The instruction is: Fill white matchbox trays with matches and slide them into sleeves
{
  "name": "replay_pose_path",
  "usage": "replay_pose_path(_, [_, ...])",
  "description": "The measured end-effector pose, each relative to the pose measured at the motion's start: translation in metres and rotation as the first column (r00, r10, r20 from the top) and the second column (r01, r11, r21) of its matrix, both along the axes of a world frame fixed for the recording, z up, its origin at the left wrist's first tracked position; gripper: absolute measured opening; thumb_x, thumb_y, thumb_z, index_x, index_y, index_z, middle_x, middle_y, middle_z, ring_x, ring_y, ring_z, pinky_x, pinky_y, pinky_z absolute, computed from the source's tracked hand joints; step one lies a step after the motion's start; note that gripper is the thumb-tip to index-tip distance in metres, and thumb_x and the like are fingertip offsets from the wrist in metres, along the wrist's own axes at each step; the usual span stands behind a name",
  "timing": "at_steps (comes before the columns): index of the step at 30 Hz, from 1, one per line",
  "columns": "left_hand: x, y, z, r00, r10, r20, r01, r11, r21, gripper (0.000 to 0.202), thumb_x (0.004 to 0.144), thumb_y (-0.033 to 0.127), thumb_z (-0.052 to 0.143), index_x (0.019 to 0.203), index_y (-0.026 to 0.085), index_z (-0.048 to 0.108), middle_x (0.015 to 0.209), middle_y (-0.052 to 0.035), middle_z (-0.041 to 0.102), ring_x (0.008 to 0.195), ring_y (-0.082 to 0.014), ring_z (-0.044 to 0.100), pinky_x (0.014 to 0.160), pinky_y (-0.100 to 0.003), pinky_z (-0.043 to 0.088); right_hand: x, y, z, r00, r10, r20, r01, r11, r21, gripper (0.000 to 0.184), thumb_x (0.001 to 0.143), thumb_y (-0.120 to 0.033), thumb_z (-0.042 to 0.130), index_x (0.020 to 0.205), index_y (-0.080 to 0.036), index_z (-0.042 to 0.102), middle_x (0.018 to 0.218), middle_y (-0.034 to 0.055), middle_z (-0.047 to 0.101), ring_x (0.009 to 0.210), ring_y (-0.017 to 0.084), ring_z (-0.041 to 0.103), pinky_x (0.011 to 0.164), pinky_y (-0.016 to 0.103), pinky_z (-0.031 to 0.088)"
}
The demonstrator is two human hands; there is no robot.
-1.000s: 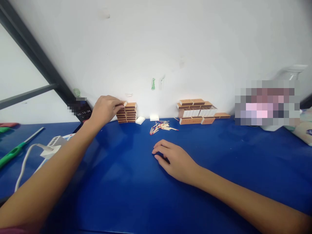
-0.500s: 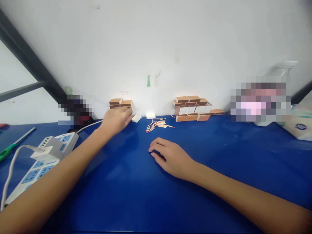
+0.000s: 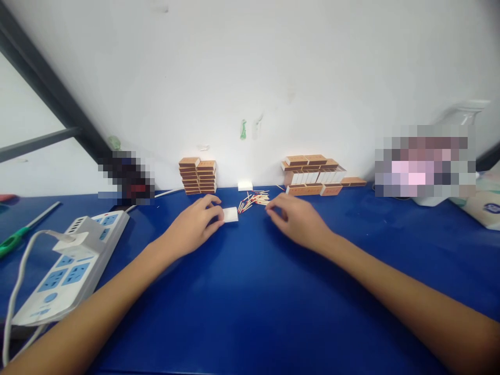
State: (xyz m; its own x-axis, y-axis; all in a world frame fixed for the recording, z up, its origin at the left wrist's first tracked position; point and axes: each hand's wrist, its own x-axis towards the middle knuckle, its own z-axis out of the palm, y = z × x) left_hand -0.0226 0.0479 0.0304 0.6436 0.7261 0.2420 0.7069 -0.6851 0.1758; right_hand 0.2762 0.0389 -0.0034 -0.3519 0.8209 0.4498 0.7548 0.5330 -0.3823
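Thumb and fingers of my left hand (image 3: 199, 224) are closed on the edge of a small white matchbox tray (image 3: 231, 214), low over the blue table or on it. Just right of it lies a loose heap of red-tipped matches (image 3: 253, 200). My right hand (image 3: 299, 217) is at the heap's right side, fingers curled and tips drawn together; whether a match is between them is too small to see. A second white tray (image 3: 245, 186) rests behind the heap, by the wall.
Stacked brown matchboxes (image 3: 198, 177) stand at the wall on the left. A larger matchbox pile, with white box pieces (image 3: 308, 177) in its middle, is on the right. A power strip (image 3: 74, 271) with a plugged-in charger and a green-handled screwdriver (image 3: 15, 240) lie left.
My left hand has come from the matchbox stack toward me and right, now with the white tray. My right hand has moved forward and right to the matches, its fingertips closing together.
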Motion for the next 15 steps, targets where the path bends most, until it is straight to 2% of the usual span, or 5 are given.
replay_pose_path(2, [-0.001, -0.010, -0.004, 0.992, -0.062, 0.110, 0.073, 0.993, -0.091, 0.016, 0.104, 0.027, 0.053, 0.100, 0.022, 0.067, 0.135, -0.0100, 0.062, 0.119, -0.0250, 0.063, 0.103, -0.044, 0.051, 0.013, 0.022, -0.001, 0.996, -0.091, -0.006, 0.091, 0.996, -0.019, 0.014, 0.095, -0.029, 0.064, 0.100, -0.017, 0.072, 0.092, 0.0065, 0.069, 0.074, 0.018, 0.059, 0.073, 0.035, 0.046])
replay_pose_path(6, [0.007, -0.022, -0.014, 0.959, -0.162, 0.231, 0.204, 0.963, -0.173, 0.007, 0.100, 0.025, 0.061, 0.100, 0.023, 0.068, 0.119, -0.0054, 0.071, 0.113, -0.0223, 0.064, 0.100, -0.040, 0.052, 0.017, 0.050, -0.003, 0.998, -0.043, -0.037, 0.040, 0.995, -0.092, 0.028, 0.092, -0.040, 0.070, 0.110, -0.018, 0.073, 0.102, 0.0081, 0.069, 0.077, 0.019, 0.060, 0.075, 0.036, 0.048])
replay_pose_path(8, [0.013, -0.027, -0.018, 0.944, -0.184, 0.274, 0.235, 0.958, -0.167, 0.011, 0.098, 0.027, 0.066, 0.108, 0.024, 0.069, 0.119, -0.0057, 0.072, 0.115, -0.0232, 0.064, 0.101, -0.041, 0.052, 0.011, 0.055, -0.005, 0.999, -0.023, -0.035, 0.020, 0.994, -0.105, 0.028, 0.092, -0.041, 0.070, 0.108, -0.019, 0.073, 0.103, 0.0094, 0.068, 0.084, 0.021, 0.062, 0.078, 0.037, 0.049])
replay_pose_path(11, [0.019, -0.034, -0.021, 0.934, -0.197, 0.298, 0.254, 0.953, -0.166, 0.030, 0.096, 0.029, 0.071, 0.125, 0.024, 0.067, 0.121, -0.0060, 0.073, 0.115, -0.0238, 0.065, 0.102, -0.042, 0.052, 0.003, 0.057, -0.009, 1.000, -0.027, -0.013, 0.026, 0.997, -0.074, 0.020, 0.094, -0.039, 0.068, 0.097, -0.020, 0.071, 0.100, 0.0095, 0.067, 0.090, 0.023, 0.064, 0.081, 0.038, 0.050])
replay_pose_path(15, [0.022, -0.038, -0.023, 0.934, -0.219, 0.283, 0.270, 0.951, -0.153, 0.037, 0.097, 0.029, 0.070, 0.133, 0.025, 0.064, 0.121, -0.0051, 0.073, 0.114, -0.0237, 0.065, 0.102, -0.042, 0.052, 0.004, 0.052, -0.011, 0.995, -0.010, 0.101, 0.010, 1.000, -0.001, 0.017, 0.100, -0.037, 0.062, 0.095, -0.021, 0.064, 0.101, 0.0098, 0.064, 0.090, 0.025, 0.063, 0.080, 0.038, 0.050])
